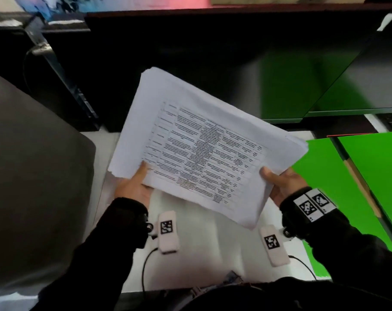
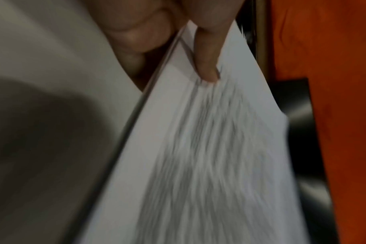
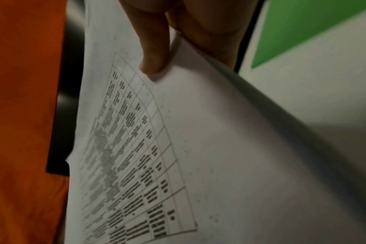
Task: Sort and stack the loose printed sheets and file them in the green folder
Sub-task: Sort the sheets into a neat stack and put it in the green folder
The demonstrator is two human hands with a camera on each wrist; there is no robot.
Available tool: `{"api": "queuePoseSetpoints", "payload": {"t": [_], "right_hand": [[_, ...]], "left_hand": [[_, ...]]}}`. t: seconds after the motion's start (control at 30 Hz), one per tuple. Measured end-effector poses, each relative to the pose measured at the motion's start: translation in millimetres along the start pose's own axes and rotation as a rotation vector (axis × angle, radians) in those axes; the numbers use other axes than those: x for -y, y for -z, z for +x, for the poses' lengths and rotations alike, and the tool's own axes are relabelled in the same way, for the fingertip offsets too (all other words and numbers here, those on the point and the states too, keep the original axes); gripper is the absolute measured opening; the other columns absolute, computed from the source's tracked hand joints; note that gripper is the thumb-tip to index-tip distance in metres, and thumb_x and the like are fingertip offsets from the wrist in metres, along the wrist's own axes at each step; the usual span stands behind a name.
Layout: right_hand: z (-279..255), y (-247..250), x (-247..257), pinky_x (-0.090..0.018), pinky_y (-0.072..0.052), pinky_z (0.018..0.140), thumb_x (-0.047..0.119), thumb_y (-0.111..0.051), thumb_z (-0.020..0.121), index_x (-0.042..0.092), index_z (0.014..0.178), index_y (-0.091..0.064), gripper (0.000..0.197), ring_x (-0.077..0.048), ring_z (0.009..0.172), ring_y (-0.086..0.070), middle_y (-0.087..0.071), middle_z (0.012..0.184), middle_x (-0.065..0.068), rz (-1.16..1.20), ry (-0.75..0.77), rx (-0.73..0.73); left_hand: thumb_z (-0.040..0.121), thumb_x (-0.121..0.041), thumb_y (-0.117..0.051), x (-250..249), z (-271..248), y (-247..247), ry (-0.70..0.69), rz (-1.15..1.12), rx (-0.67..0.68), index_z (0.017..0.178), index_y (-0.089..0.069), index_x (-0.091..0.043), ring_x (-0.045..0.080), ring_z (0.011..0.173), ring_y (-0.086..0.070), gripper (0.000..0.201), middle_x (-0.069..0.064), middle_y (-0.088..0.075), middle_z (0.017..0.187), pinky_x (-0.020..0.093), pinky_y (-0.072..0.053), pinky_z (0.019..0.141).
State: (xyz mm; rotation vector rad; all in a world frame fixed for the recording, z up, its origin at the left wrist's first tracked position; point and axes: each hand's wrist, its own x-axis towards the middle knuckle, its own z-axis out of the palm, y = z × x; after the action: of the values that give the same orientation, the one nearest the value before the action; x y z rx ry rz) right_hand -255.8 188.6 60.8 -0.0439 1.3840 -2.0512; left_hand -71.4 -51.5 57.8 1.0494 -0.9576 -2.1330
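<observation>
Both hands up off the desk, sharing one stack of printed sheets [image 1: 204,144]. Left hand [image 1: 134,187] at the stack's near left corner, thumb [image 2: 207,66] pressed on top, palm and remaining fingers underneath. Right hand [image 1: 282,185] at the near right edge, thumb [image 3: 155,61] on the printed table, fingers tucked below. Stack tilted, far corner pointing away, edges slightly fanned and uneven at the corners; top page showing a grid of small text. Green folder [image 1: 338,198] lying open on the desk just to the right, near the right hand but not touching the paper. Grey chair back [image 1: 38,176] at left, dark monitor [image 1: 190,52] beyond the stack. Likely step in hand: squaring the sheets before filing. Best done by loosening both grips a little, standing the stack on one long edge and tapping it on the white desk [image 1: 213,254] until the edges line up, then tapping a short edge too. Firm pinching to be avoided, since that would lock the misaligned pages in place. Squared stack then ready for the folder's open face.
</observation>
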Motion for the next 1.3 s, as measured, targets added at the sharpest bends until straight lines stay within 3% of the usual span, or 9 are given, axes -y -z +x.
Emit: {"api": "queuePoseSetpoints", "payload": {"t": [0.27, 0.43, 0.6, 0.77, 0.9, 0.97, 1.07, 1.17, 1.3], "right_hand": [[-2.5, 4.3, 5.6, -0.03, -0.056, 0.079, 0.047, -0.091, 0.032, 0.025, 0.087, -0.075, 0.062, -0.011, 0.08, -0.07, -0.075, 0.087, 0.005, -0.232, 0.071, 0.023], [-19.7, -20.3, 21.8, 0.003, -0.038, 0.052, 0.001, -0.067, 0.08, 0.014, 0.074, -0.062, 0.015, 0.019, 0.048, -0.055, -0.056, 0.042, 0.03, -0.552, 0.234, -0.1], [-27.2, -11.9, 10.5, 0.007, -0.035, 0.056, -0.017, -0.06, 0.077, -0.005, 0.12, -0.051, 0.045, 0.028, 0.054, -0.051, -0.068, 0.077, 0.017, -0.565, 0.164, -0.029], [-16.2, 13.7, -14.1, -0.009, -0.051, 0.063, -0.011, -0.059, 0.082, 0.006, 0.096, -0.072, 0.026, 0.008, 0.063, -0.063, -0.067, 0.06, 0.021, -0.624, -0.046, -0.081], [-10.8, 7.4, -2.8, -0.016, -0.054, 0.067, -0.011, -0.048, 0.089, 0.024, 0.091, -0.058, 0.036, 0.006, 0.057, -0.063, -0.067, 0.055, 0.016, -0.692, -0.053, -0.018], [-15.1, 3.8, 8.7, -0.03, -0.05, 0.081, -0.008, -0.058, 0.084, 0.04, 0.076, -0.063, 0.049, 0.0, 0.073, -0.061, -0.068, 0.072, 0.016, -0.918, 0.087, 0.033], [-24.1, 5.7, 20.1, -0.03, -0.047, 0.077, 0.016, -0.08, 0.061, 0.033, 0.077, -0.069, 0.025, -0.008, 0.08, -0.063, -0.069, 0.082, 0.01, -1.019, 0.105, 0.142], [-23.5, 18.5, 9.1, -0.01, -0.049, 0.068, 0.047, -0.089, 0.03, 0.034, 0.08, -0.071, 0.054, 0.008, 0.073, -0.063, -0.071, 0.077, 0.02, -0.784, 0.066, 0.102], [-20.1, 13.6, 8.9, -0.003, -0.044, 0.062, 0.005, -0.081, 0.065, 0.027, 0.076, -0.065, 0.03, 0.019, 0.059, -0.058, -0.067, 0.061, 0.026, -0.829, 0.068, -0.012]], "left_hand": [[0.077, 0.011, -0.063, -15.5, 34.4, 38.6, -0.137, 0.791, 0.096, 0.12, -0.053, -0.008, 0.022, 0.105, -0.061, 0.048, 0.006, -0.061, 0.113, 0.034, -0.046, 0.094], [0.064, -0.009, -0.079, -6.5, 38.2, 42.4, -0.194, 0.666, -0.124, 0.089, -0.066, -0.006, 0.029, 0.095, -0.064, 0.028, 0.01, -0.068, 0.094, 0.038, -0.047, 0.095], [0.07, 0.016, -0.066, 6.2, 19.2, 44.5, -0.201, 0.62, -0.062, 0.102, -0.061, 0.0, 0.013, 0.078, -0.063, 0.036, 0.003, -0.066, 0.085, 0.028, -0.048, 0.081], [0.07, 0.022, -0.058, 22.9, 15.5, 45.7, -0.096, 0.559, -0.06, 0.113, -0.056, 0.0, 0.025, 0.094, -0.057, 0.048, 0.012, -0.061, 0.103, 0.033, -0.045, 0.085], [0.068, 0.007, -0.068, 1.2, 14.5, 25.2, -0.109, 0.655, -0.099, 0.061, -0.059, -0.021, 0.015, 0.071, -0.068, 0.031, -0.003, -0.065, 0.065, 0.018, -0.045, 0.062], [0.033, 0.007, -0.075, -15.0, 19.8, 20.7, -0.133, 0.578, 0.035, 0.047, -0.062, -0.033, -0.004, 0.044, -0.059, 0.044, -0.018, -0.058, 0.041, 0.009, -0.044, 0.043], [0.045, 0.011, -0.058, -17.8, 16.9, 31.2, -0.277, 0.577, 0.159, 0.08, -0.068, -0.035, 0.002, 0.07, -0.062, 0.059, -0.014, -0.067, 0.074, 0.018, -0.051, 0.064], [0.047, 0.004, -0.062, -7.3, 13.6, 35.2, -0.235, 0.698, 0.241, 0.097, -0.062, -0.028, 0.02, 0.096, -0.058, 0.06, -0.002, -0.062, 0.099, 0.034, -0.044, 0.088], [0.052, -0.007, -0.073, -4.4, 11.7, 26.4, -0.155, 0.642, 0.166, 0.099, -0.065, -0.014, 0.012, 0.091, -0.063, 0.048, 0.005, -0.066, 0.099, 0.029, -0.044, 0.091]]}}
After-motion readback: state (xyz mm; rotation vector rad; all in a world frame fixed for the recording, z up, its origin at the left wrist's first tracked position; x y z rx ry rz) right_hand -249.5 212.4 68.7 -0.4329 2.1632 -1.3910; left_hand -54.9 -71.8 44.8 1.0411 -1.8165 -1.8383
